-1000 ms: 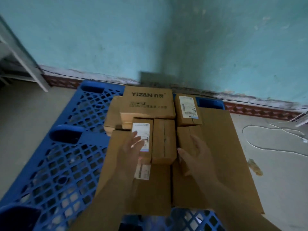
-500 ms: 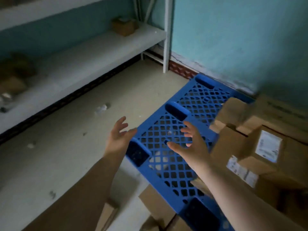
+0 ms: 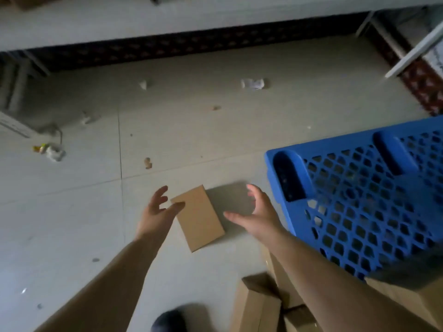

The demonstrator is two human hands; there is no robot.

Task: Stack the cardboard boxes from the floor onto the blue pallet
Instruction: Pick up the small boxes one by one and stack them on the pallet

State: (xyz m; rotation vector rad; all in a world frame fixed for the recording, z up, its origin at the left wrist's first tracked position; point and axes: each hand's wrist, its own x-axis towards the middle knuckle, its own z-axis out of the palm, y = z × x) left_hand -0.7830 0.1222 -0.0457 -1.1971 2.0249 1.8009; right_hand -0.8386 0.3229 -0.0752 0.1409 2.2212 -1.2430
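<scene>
Your left hand [image 3: 157,209] is spread, fingers apart and lightly bent, its thumb overlapping the near-left corner of a small flat cardboard box [image 3: 199,218]; whether it touches the box cannot be told. Your right hand [image 3: 254,214] is likewise spread wide, palm turned inward, just to the right of that box and holding nothing. The box lies flat on the floor [image 3: 191,140] between the two hands, tilted relative to the tile seams. To the right stands the blue pallet [image 3: 364,200], its latticed deck bare in the part shown. More cardboard boxes [image 3: 259,305] lie on the floor at the lower right, under your right forearm. Scraps of crumpled paper [image 3: 253,83] are scattered farther out, near the base of a white shelf unit [image 3: 167,17] along the top edge.
</scene>
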